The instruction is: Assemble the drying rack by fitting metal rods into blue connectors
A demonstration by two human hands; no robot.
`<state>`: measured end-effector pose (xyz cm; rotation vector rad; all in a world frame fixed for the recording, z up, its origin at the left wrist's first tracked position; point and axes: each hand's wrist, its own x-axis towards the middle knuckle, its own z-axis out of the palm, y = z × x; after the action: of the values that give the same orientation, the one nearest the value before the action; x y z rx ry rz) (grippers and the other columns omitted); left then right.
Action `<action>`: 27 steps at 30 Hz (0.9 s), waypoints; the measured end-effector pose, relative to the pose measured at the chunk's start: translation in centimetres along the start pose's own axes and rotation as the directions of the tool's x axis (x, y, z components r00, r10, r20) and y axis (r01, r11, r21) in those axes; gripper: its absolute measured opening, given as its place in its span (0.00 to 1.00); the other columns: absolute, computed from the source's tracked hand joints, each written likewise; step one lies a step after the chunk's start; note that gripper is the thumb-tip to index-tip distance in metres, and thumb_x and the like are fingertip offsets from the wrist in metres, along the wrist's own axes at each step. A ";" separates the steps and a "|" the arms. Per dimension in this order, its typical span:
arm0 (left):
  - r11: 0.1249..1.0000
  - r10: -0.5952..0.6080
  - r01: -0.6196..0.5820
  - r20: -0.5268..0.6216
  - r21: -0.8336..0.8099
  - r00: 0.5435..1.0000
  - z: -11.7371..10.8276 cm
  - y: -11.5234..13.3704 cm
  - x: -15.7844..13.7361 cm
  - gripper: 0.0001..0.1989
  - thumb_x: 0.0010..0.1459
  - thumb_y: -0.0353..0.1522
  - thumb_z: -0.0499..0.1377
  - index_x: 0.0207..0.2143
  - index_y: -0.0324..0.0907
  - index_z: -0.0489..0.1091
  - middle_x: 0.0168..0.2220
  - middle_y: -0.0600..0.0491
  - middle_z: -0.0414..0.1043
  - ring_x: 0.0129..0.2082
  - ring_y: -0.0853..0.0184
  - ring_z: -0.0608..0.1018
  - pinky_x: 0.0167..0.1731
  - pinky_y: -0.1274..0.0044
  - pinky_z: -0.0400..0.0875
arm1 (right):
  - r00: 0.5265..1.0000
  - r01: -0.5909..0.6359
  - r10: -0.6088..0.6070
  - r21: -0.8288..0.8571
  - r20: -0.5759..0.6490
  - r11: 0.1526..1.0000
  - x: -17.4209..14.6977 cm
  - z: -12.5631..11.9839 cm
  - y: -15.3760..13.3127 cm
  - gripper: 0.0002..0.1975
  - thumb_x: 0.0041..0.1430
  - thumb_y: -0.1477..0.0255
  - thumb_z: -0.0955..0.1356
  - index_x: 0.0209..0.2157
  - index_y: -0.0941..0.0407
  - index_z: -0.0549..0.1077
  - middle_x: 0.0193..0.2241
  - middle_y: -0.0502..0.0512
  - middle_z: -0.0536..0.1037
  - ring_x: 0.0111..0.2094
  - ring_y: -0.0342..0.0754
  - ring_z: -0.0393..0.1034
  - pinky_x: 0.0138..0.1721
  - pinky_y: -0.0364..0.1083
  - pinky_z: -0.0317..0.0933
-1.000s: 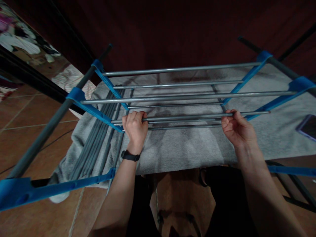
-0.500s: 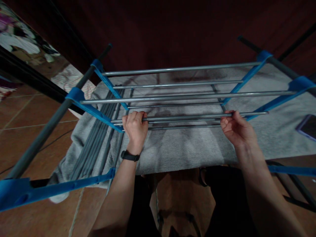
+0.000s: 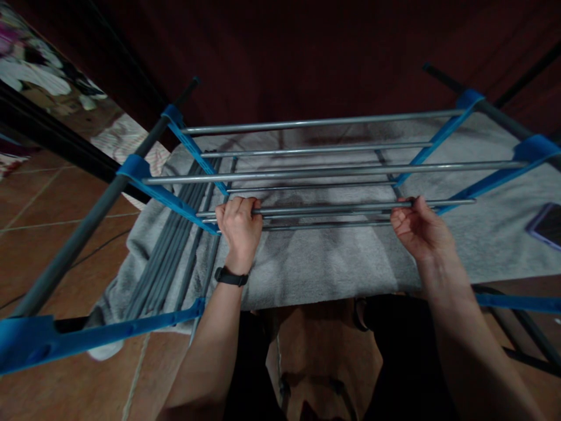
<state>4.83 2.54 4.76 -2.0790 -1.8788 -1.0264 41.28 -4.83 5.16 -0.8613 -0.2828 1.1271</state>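
Observation:
A grey metal tube [image 3: 324,208] runs crosswise in front of me, its right end free beyond my fingers. My left hand [image 3: 239,225] is wrapped over it near the left end, wearing a black wristband. Palm up, my right hand [image 3: 418,228] pinches the same tube near the right end. Around it stands a rack of grey tubes and blue plastic brackets; one left bracket [image 3: 169,202] and one right bracket [image 3: 486,178] carry a crossbar [image 3: 333,172] above the held tube. Other crossbars lie behind and below, partly covered by my hands.
Several loose grey tubes [image 3: 169,251] lie on the grey blanket [image 3: 324,269] at left. A phone [image 3: 546,225] rests at the right. Blue brackets [image 3: 127,328] jut out at the lower left and lower right. A dark red surface [image 3: 307,52] stands behind the rack.

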 end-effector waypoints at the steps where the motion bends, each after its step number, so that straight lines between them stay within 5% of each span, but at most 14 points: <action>1: 1.000 -0.007 0.007 0.006 -0.007 1.000 0.0 0.0 0.0 0.09 0.63 0.33 0.55 0.37 0.45 0.76 0.35 0.48 0.75 0.41 0.55 0.75 0.47 0.63 0.59 | 1.000 0.014 -0.014 0.015 0.018 1.000 0.0 0.0 0.0 0.05 0.62 0.73 0.72 0.31 0.57 0.77 0.29 0.51 0.81 0.30 0.41 0.76 0.35 0.38 0.75; 11: 1.000 -0.013 0.013 -0.014 -0.008 1.000 -0.1 -0.1 0.1 0.10 0.64 0.33 0.55 0.35 0.45 0.76 0.33 0.50 0.75 0.40 0.57 0.76 0.45 0.64 0.60 | 0.986 0.118 -0.117 -0.002 0.120 0.993 -0.4 -0.2 -0.2 0.03 0.57 0.78 0.73 0.34 0.57 0.80 0.34 0.51 0.82 0.40 0.41 0.79 0.44 0.37 0.75; 27: 1.000 -0.010 0.011 0.014 -0.019 1.000 0.0 0.0 0.0 0.10 0.64 0.33 0.55 0.37 0.45 0.76 0.35 0.48 0.75 0.42 0.55 0.75 0.48 0.63 0.59 | 1.000 0.011 -0.009 -0.067 0.028 0.998 0.1 -0.1 0.0 0.07 0.56 0.68 0.76 0.30 0.55 0.77 0.26 0.50 0.80 0.27 0.42 0.77 0.33 0.39 0.75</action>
<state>4.84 2.55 4.79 -2.0944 -1.8957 -1.0393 41.40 -4.83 5.09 -0.9033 -0.3487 1.1259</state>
